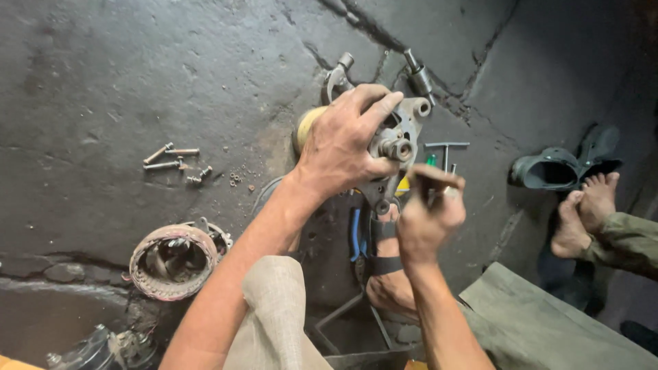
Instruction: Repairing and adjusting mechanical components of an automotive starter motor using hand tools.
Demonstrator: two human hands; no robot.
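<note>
Closest to the camera, the right hand [426, 218] is curled into a fist around a dark-handled tool [428, 183], blurry enough that I can't tell what kind it is, held just below and right of the main part. That part is a grey cast-metal housing with mounting ears and a short stubby shaft [399, 140] poking out of its face, and the left hand [346, 142] is clamped over the top of it: fingers wrapped across the upper edge, thumb down the side, shaft sitting just past the fingertips. A yellowish round piece [306, 127] peeks out behind the wrist on the left side. Under both hands there's a sandalled foot with dark straps [387, 264] and a pair of blue-handled pliers [355, 236] on the floor, partly blocked by the arms. Off to the lower left sits a round stator ring with coppery windings [173, 262], grimy and ragged at the edge. Further out on the cracked, oil-black concrete floor [137, 82] lie a few long steel bolts [170, 157] and a scatter of tiny nuts. A T-handle wrench [446, 148] lies right beside the housing. Far right, another person's bare feet [588, 211] rest near a black rubber shoe [554, 170].
</note>
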